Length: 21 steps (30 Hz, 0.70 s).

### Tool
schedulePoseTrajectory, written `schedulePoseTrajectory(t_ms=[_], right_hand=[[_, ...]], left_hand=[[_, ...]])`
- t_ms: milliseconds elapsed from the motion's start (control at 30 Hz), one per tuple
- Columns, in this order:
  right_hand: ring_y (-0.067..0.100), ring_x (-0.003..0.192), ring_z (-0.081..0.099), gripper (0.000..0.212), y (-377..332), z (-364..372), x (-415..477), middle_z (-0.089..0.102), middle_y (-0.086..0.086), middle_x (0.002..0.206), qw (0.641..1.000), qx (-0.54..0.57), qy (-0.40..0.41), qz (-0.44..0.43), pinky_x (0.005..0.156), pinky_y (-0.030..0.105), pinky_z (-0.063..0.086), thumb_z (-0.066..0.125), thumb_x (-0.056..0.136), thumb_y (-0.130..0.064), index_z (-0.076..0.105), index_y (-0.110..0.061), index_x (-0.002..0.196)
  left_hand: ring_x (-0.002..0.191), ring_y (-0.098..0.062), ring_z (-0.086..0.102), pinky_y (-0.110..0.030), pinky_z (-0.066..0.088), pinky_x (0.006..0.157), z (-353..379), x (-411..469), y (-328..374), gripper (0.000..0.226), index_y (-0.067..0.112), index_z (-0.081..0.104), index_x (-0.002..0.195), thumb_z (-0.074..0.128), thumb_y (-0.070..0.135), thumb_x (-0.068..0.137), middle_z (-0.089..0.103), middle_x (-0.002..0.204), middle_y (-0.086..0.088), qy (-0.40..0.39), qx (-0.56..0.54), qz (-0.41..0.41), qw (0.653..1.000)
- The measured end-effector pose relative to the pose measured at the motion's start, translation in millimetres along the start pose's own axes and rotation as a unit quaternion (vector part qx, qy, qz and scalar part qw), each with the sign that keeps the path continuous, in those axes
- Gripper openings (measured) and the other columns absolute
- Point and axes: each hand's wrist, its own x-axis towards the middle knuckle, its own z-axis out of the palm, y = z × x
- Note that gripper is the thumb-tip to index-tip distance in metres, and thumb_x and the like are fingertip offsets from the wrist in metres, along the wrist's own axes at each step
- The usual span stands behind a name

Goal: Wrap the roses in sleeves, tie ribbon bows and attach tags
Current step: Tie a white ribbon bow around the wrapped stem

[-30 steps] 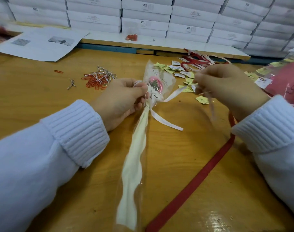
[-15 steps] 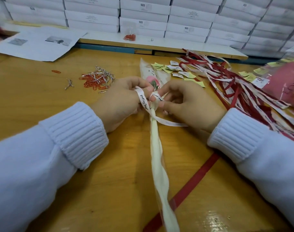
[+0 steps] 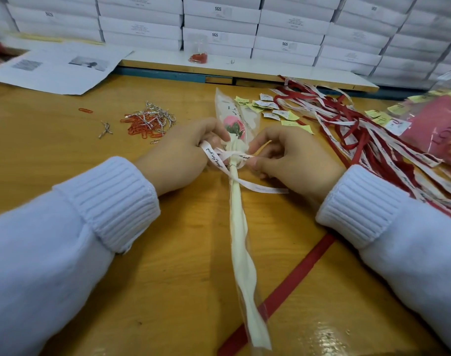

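A pink rose (image 3: 234,124) in a clear sleeve (image 3: 241,232) with a cream inner wrap lies lengthwise on the wooden table, head pointing away. A white printed ribbon (image 3: 220,160) is wound around the sleeve just below the flower. My left hand (image 3: 179,152) pinches a ribbon loop on the left side. My right hand (image 3: 288,156) pinches the ribbon on the right side. One ribbon tail (image 3: 265,188) trails toward the right over the table. Small yellow and white tags (image 3: 273,109) lie scattered behind the rose.
A pile of red and silver paper clips (image 3: 148,122) sits at the left. Red and white ribbons (image 3: 373,140) lie heaped at the right, beside a pink bag (image 3: 440,127). Printed sheets (image 3: 62,66) lie far left. White boxes (image 3: 219,24) are stacked along the back.
My right hand came back from the ribbon pile to the rose's neck. Both hands now hold ribbon loops on either side, and the rose has swung straight in front of me.
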Motion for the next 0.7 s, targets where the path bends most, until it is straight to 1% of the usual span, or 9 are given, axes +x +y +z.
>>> schedulePoseTrajectory(t_ms=[33,67,167,267,333,400,500,600,700], right_hand=[[0.01,0.056,0.061,0.002,-0.1,-2.2,-0.4,0.071,0.003,0.066,1.0,-0.004,-0.007,0.011,0.059,0.022,0.052,0.067,0.087,-0.016,0.066,-0.018,0.087],[0.008,0.054,0.059,0.004,0.2,-4.5,-0.5,0.07,0.003,0.066,1.0,-0.007,-0.013,0.019,0.057,0.019,0.051,0.066,0.088,-0.017,0.068,-0.017,0.085],[0.002,0.051,0.056,0.012,0.1,-11.9,-1.3,0.069,0.002,0.066,0.999,-0.012,-0.026,0.044,0.054,0.01,0.045,0.063,0.09,-0.018,0.069,-0.017,0.08],[0.002,0.049,0.055,0.012,0.8,-19.1,-1.6,0.068,0.001,0.066,0.997,-0.02,-0.032,0.068,0.054,0.013,0.045,0.061,0.091,-0.019,0.069,-0.016,0.082],[0.0,0.047,0.053,0.012,1.1,-24.8,-1.7,0.066,-0.005,0.061,0.995,-0.035,-0.044,0.081,0.051,0.012,0.044,0.06,0.091,-0.019,0.069,-0.016,0.083],[-0.001,0.047,0.054,0.013,0.7,-30.7,-2.4,0.065,-0.008,0.058,0.992,-0.061,-0.065,0.088,0.055,0.016,0.046,0.06,0.091,-0.02,0.068,-0.018,0.082],[-0.001,0.047,0.054,0.016,-2.2,-37.1,-4.2,0.065,-0.009,0.055,0.988,-0.081,-0.094,0.096,0.061,0.02,0.046,0.06,0.091,-0.019,0.068,-0.018,0.078],[-0.001,0.049,0.055,0.017,-5.1,-37.4,-4.4,0.063,-0.011,0.053,0.983,-0.109,-0.108,0.098,0.061,0.02,0.043,0.059,0.091,-0.018,0.068,-0.019,0.075],[0.003,0.059,0.055,0.017,-6.8,-32.2,-4.0,0.063,-0.008,0.061,0.975,-0.153,-0.126,0.104,0.062,0.021,0.042,0.059,0.091,-0.019,0.067,-0.019,0.076]], left_hand=[[0.052,0.006,0.055,-0.008,0.04,0.044,-2.2,0.5,-1.0,0.029,0.023,0.064,0.098,0.047,-0.001,0.094,0.061,0.071,0.007,0.003,0.015,-0.001,1.0],[0.054,0.005,0.055,-0.009,0.04,0.045,-4.5,0.9,-2.2,0.031,0.025,0.064,0.098,0.047,0.0,0.094,0.061,0.072,0.007,0.006,0.031,-0.001,1.0],[0.062,-0.001,0.058,-0.012,0.04,0.051,-12.2,2.5,-4.5,0.024,0.028,0.065,0.096,0.049,0.01,0.096,0.064,0.076,0.009,-0.003,0.085,-0.005,0.996],[0.065,0.0,0.06,-0.017,0.039,0.056,-17.2,2.5,-5.9,0.024,0.029,0.063,0.093,0.052,0.007,0.093,0.064,0.072,0.008,-0.028,0.13,-0.016,0.991],[0.073,-0.007,0.06,-0.022,0.043,0.06,-20.2,3.7,-6.7,0.031,0.029,0.062,0.092,0.054,-0.001,0.087,0.063,0.077,0.008,-0.036,0.155,-0.026,0.987],[0.076,-0.011,0.058,-0.025,0.044,0.061,-24.0,5.3,-6.8,0.035,0.03,0.06,0.089,0.055,-0.004,0.083,0.062,0.079,0.008,-0.043,0.179,-0.038,0.982],[0.078,-0.012,0.059,-0.027,0.045,0.061,-28.9,8.5,-8.6,0.034,0.033,0.057,0.088,0.057,-0.001,0.084,0.062,0.078,0.008,-0.056,0.21,-0.047,0.975],[0.078,-0.011,0.059,-0.027,0.045,0.061,-30.1,11.7,-8.8,0.031,0.031,0.056,0.086,0.056,0.0,0.085,0.063,0.076,0.009,-0.044,0.229,-0.045,0.971],[0.08,-0.013,0.058,-0.027,0.042,0.058,-29.3,10.4,-7.7,0.029,0.031,0.054,0.084,0.059,0.003,0.085,0.061,0.079,0.008,-0.055,0.252,-0.052,0.965]])
